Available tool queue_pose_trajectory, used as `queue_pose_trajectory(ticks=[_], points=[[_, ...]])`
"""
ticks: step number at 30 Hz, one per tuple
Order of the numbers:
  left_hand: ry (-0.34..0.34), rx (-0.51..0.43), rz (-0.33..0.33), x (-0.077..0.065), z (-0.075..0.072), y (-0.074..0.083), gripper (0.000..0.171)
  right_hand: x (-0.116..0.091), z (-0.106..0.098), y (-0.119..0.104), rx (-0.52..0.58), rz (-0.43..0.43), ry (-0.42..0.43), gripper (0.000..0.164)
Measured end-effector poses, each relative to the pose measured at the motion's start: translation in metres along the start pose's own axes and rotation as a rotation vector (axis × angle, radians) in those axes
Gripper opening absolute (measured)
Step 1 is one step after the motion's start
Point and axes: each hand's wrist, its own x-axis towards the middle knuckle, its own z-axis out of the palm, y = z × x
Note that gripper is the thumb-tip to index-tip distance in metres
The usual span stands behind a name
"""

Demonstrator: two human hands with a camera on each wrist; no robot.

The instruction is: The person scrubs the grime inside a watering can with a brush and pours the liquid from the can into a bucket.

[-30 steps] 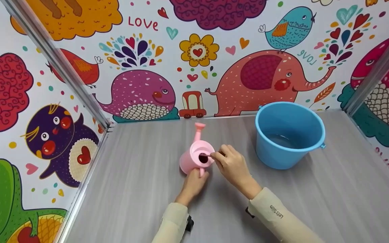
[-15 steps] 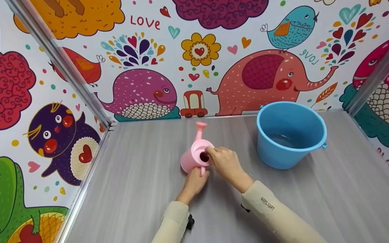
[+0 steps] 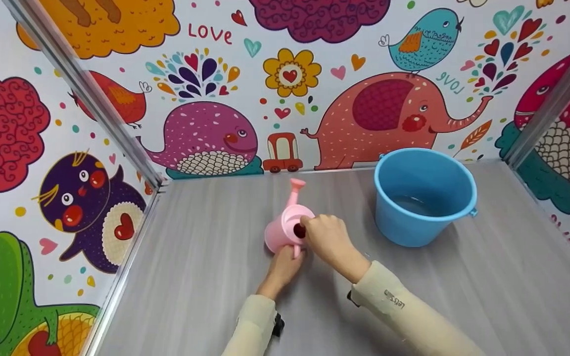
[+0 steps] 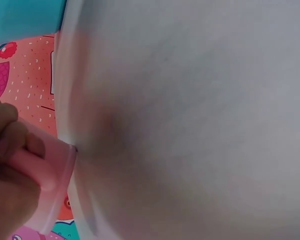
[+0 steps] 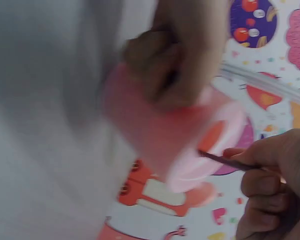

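A pink watering can point(image 3: 279, 234) stands on the grey table, its spout pointing to the back wall. My left hand point(image 3: 285, 267) grips its handle from the near side; in the left wrist view, curled fingers point(image 4: 10, 127) wrap that pink handle point(image 4: 32, 167). At the can's top opening, which looks dark red inside, my right hand point(image 3: 328, 240) pinches a thin dark stick point(image 5: 227, 161) between thumb and forefinger. The stick's tip is at the opening in the right wrist view; its full length and exact kind cannot be made out. In the head view my right hand hides it.
A blue bucket point(image 3: 403, 230) stands to the right of the can, with a little clear liquid or a sheen at its bottom. Patterned wall panels point(image 3: 206, 133) close off the table's back and sides, joined by metal corner posts point(image 3: 92, 104).
My right hand has moved left and closer over the can's opening, carrying the stick, which was visible a second ago. The left hand keeps its grip, and the bucket is unmoved.
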Motion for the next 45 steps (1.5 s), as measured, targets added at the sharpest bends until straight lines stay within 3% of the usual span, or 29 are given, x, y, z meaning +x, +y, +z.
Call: queue_pose_trajectory(ticks=[6,10,19,23,28,34,45], points=[[0.008,0.011,0.077,0.001,0.001,-0.001,0.03,0.002,-0.025,-0.009,-0.037,0.065,-0.062,0.006],[0.001,0.037,0.092,0.001,0.002,0.0,0.028,0.002,-0.031,-0.009,-0.056,0.095,-0.106,0.005],[-0.012,0.052,0.092,0.001,0.003,0.0,0.025,-0.003,-0.025,-0.008,-0.062,0.07,-0.153,0.008],[0.0,0.079,0.126,0.001,0.005,0.0,0.025,-0.004,-0.016,-0.007,-0.07,0.057,-0.145,0.016],[0.012,0.117,0.149,0.002,0.006,0.0,0.027,-0.006,-0.008,-0.004,-0.086,0.036,-0.162,0.012],[-0.007,0.059,0.078,0.002,0.003,0.0,0.023,-0.005,-0.007,0.001,-0.101,-0.038,-0.191,0.005],[-0.006,0.032,0.006,-0.002,-0.001,-0.005,0.031,0.008,-0.015,0.015,0.012,-0.193,-0.288,0.014]])
